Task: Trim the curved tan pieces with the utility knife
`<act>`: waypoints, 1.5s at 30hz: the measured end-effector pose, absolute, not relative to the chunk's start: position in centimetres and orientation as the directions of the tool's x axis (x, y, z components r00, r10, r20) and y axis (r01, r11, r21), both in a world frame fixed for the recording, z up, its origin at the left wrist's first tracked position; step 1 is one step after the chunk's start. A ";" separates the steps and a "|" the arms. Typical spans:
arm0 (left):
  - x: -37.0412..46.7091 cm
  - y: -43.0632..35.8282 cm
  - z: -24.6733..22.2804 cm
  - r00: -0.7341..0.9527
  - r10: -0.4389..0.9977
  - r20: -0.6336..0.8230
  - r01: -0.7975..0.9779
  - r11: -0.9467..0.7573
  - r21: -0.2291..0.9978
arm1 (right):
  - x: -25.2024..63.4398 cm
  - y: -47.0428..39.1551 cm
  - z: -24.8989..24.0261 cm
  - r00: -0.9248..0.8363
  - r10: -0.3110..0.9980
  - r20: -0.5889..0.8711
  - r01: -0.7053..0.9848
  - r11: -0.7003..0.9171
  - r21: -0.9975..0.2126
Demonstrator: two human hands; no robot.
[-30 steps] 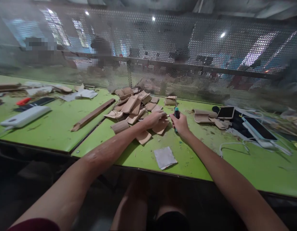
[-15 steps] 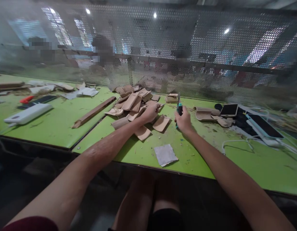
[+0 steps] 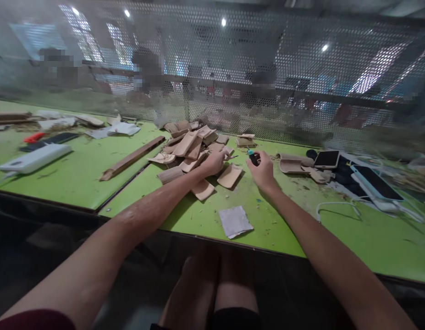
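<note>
At the right side of the wood pile, my left hand (image 3: 214,163) is closed round a small, thin, pointed thing (image 3: 234,157) whose kind I cannot make out. My right hand (image 3: 262,168) grips a teal-and-black utility knife (image 3: 253,158), tilted with its teal end toward the upper left; most of its handle is hidden by the fingers. Curved, pale brown bamboo pieces (image 3: 186,143) lie heaped around and behind my left hand. One loose bamboo piece (image 3: 229,176) rests on the green table (image 3: 198,219) between my hands.
A square of grey sandpaper or paper (image 3: 234,221) lies near the front edge. Left are a long bamboo strip (image 3: 133,158) and a white power strip (image 3: 35,159). Right are a bamboo section (image 3: 293,163), phones (image 3: 377,182) and cables (image 3: 339,204). A perforated screen (image 3: 226,82) stands behind.
The utility knife in my right hand has turned from nearly upright to tilted left, and less of it shows. My left hand stays by the pile, its pointed thing slightly lower.
</note>
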State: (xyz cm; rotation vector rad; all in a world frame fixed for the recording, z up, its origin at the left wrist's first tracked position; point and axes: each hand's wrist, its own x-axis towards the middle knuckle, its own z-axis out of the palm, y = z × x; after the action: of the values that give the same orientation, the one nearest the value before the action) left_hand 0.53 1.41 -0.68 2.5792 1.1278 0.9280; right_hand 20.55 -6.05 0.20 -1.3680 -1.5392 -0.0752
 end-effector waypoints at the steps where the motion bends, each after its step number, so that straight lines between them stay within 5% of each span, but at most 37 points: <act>1: 0.6 1.3 -0.6 0.524 0.706 0.476 0.601 -0.703 0.380 | 20.5 -6.1 0.2 0.177 0.698 0.694 0.762 0.348 -0.545; 22: 1.2 0.0 1.1 0.386 0.738 0.554 0.640 -0.647 0.415 | 20.1 -7.0 0.6 0.050 0.802 0.595 0.737 0.373 -0.564; 28: 1.4 -0.4 1.2 0.392 0.752 0.530 0.667 -0.629 0.399 | 20.0 -7.2 0.6 -0.082 0.787 0.612 0.787 0.428 -0.445; 45: 1.2 -0.8 1.3 0.402 0.741 0.539 0.673 -0.637 0.374 | 20.5 -7.1 0.9 -0.059 0.816 0.574 0.927 0.259 -0.272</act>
State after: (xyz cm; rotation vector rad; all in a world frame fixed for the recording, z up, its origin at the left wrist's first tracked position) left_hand 1.18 -0.81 1.30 2.5476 1.2894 1.0571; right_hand 20.48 -7.11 0.86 -1.5795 -1.8932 -0.2211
